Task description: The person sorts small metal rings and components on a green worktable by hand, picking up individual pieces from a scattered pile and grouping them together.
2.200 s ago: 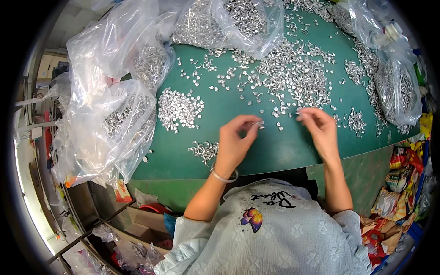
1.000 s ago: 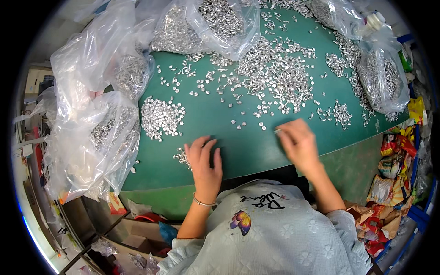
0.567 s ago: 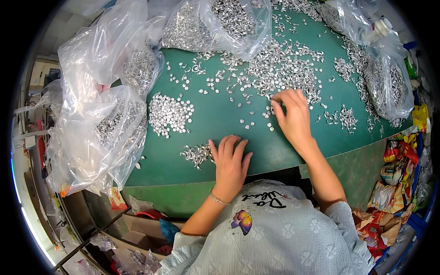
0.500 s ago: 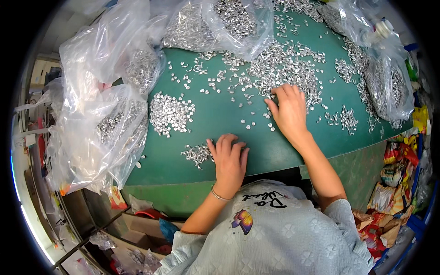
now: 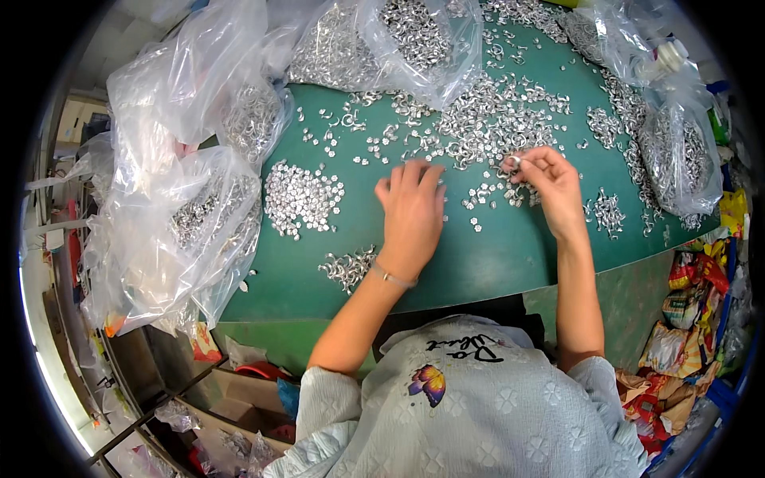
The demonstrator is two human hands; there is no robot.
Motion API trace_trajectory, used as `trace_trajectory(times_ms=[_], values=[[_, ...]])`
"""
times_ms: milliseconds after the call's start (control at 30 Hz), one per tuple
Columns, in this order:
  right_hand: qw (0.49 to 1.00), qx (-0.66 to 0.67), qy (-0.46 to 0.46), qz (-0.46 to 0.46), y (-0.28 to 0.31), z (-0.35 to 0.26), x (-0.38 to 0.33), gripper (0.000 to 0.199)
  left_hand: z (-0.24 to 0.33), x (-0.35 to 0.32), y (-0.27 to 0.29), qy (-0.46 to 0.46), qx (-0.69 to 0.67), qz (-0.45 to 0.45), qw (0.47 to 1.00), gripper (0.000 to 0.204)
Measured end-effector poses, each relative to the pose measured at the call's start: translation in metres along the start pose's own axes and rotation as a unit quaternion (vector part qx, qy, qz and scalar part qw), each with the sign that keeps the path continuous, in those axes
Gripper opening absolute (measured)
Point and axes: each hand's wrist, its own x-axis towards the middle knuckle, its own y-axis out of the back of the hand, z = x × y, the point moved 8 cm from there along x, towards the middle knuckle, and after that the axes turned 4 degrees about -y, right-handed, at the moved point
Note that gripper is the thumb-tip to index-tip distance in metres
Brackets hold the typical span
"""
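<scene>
My right hand (image 5: 556,191) is raised at the near side of a wide heap of small silvery metal pieces (image 5: 498,119). Its thumb and fingertips pinch a small curved silvery piece (image 5: 514,164). Palm down, my left hand (image 5: 412,213) reaches over the table among scattered pieces, its fingers stretched forward and a little blurred. What lies under its fingertips is hidden. To its left sits a pile of small flower-shaped metal pieces (image 5: 303,197). A smaller pile of curved pieces (image 5: 348,269) lies beside my left wrist.
Clear plastic bags of metal pieces stand at the left (image 5: 211,199), the back (image 5: 414,48) and the right (image 5: 677,151) of the green table (image 5: 494,259). Another small pile (image 5: 607,213) lies right of my right hand. Colourful packages (image 5: 685,319) fill the space beyond the table's right edge.
My left hand has moved away from the small curved pile, forward and to the right. My right hand has shifted right, lifted off the heap and now pinches a small piece.
</scene>
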Motion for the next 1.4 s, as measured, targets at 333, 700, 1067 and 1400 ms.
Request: trace_trajectory(times_ms=[333, 700, 1067, 1400], values=[[0.849, -0.505, 0.121, 0.098, -0.009, -0.015, -0.009, 0.010, -0.012, 0.015, -0.029, -0.001, 0.044, -0.013, 0.999, 0.016], [0.749, -0.634, 0.192, -0.028, -0.042, -0.014, -0.010, 0.013, 0.001, 0.017, -0.029, -0.021, 0.034, -0.022, 0.999, 0.025], [0.932, -0.355, 0.032, -0.068, -0.011, -0.022, -0.008, 0.006, 0.008, 0.042, -0.055, -0.057, 0.004, -0.054, 0.997, 0.038], [0.974, 0.147, -0.124, -0.123, 0.016, -0.002, 0.006, 0.011, 0.003, 0.043, -0.058, -0.066, -0.028, -0.049, 0.996, 0.032]])
